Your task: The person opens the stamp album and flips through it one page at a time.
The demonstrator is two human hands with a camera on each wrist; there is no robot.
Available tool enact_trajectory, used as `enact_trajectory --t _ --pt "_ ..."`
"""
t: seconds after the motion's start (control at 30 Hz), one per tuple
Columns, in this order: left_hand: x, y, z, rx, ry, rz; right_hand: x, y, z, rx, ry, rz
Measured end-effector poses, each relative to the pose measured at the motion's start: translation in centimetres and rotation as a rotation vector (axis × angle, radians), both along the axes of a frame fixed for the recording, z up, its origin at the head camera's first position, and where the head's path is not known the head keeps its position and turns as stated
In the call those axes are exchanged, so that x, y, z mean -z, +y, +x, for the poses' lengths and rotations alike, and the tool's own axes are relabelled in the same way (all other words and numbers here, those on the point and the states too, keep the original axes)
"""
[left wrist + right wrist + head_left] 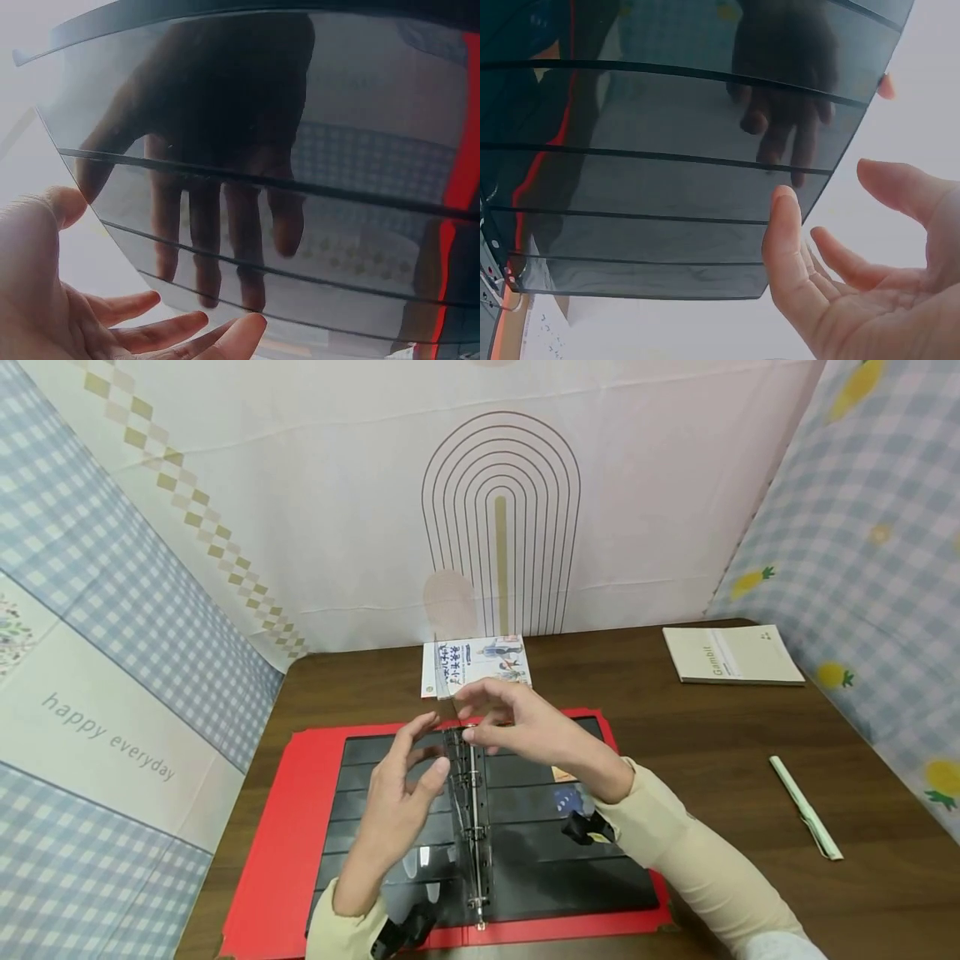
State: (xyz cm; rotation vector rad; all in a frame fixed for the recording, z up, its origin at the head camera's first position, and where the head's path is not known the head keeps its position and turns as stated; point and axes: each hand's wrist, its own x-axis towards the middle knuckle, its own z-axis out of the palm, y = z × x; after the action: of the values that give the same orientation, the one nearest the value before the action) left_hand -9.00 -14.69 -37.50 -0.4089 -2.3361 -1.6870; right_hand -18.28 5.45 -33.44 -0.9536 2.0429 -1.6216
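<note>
Glossy banded black page (667, 184), hand reflection (784, 112), right grip (874, 296) near its edge, fingers (786, 240) loosely bent

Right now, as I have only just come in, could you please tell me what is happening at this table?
A person is handling an open red binder. One dark pocket page stands raised from the rings, with the left hand and the right hand near its free edge. Neither hand visibly grips it; whether the fingertips touch it, I cannot tell. A pale notebook and a light green pen lie apart on the right.
</note>
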Motion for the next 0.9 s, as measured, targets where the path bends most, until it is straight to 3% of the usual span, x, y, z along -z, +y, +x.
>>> enact_trajectory --t 0.33,0.53,0.9 --pt "0.3 -2.0 0.6 -0.083 0.062 0.057 0.6 1.5 -0.1 0.028 -0.020 0.004" --pt "0.5 -3.2 1.1 -0.139 0.092 0.150 1.3 2.5 -0.3 0.037 -0.058 0.009" --pt "1.5 -5.2 2.5 -0.246 0.027 0.150 2.5 4.7 -0.7 0.082 -0.100 0.032"
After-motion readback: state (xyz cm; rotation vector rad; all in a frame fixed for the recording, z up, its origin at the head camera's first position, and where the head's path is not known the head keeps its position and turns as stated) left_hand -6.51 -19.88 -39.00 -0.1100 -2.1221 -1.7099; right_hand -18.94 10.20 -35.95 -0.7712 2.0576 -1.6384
